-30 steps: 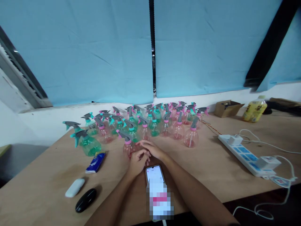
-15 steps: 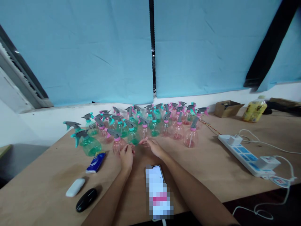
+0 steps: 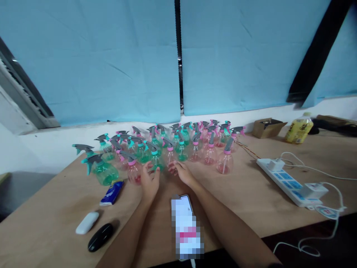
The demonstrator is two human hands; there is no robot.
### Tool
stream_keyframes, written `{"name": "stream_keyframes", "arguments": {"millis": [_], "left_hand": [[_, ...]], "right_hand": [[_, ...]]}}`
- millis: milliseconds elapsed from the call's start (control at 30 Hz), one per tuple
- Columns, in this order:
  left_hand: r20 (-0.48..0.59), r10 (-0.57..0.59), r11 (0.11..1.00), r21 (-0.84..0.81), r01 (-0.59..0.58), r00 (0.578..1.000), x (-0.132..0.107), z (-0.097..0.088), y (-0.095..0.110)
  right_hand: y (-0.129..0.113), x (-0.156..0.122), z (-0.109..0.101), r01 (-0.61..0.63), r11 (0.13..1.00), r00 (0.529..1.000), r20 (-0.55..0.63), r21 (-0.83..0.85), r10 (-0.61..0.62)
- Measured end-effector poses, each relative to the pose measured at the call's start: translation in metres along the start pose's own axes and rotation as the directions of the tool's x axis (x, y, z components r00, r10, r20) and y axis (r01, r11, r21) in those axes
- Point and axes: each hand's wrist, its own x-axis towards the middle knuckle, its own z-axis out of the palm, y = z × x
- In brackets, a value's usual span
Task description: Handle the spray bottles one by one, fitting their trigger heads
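Observation:
My left hand [image 3: 150,181] is open, its fingers and thumb spread beside a pink spray bottle [image 3: 134,173] and in front of a green spray bottle [image 3: 155,160]. My right hand [image 3: 180,172] has its fingers apart, close to the base of a clear spray bottle with a pink collar [image 3: 170,155]. Whether either hand touches a bottle, I cannot tell. Several more pink and green spray bottles with grey trigger heads crowd behind. A larger green spray bottle [image 3: 105,173] stands at the left.
Between my forearms lies a phone [image 3: 187,223] with a cable. Left of them are a blue packet [image 3: 112,193], a white case [image 3: 87,223] and a black case [image 3: 100,237]. On the right are a power strip [image 3: 288,184], a cardboard box [image 3: 268,128] and a yellow drink bottle [image 3: 299,128].
My left hand has opened its fingers and risen toward the green bottle. My right hand's fingers now curl slightly more. The view has shifted a little, and the bottles stand as before.

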Motion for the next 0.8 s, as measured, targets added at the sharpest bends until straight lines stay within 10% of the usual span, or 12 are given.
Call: {"name": "stream_keyframes", "arguments": {"millis": [467, 800], "left_hand": [[0.19, -0.022, 0.998, 0.055, 0.012, 0.982, 0.011, 0.014, -0.043], [0.107, 0.076, 0.982, 0.164, -0.093, 0.991, 0.002, 0.016, -0.024]], "right_hand": [[0.009, 0.007, -0.011, -0.072, 0.995, 0.978, -0.2, -0.073, 0.056], [0.017, 0.012, -0.011, -0.108, 0.993, 0.967, -0.227, 0.045, 0.115]]}}
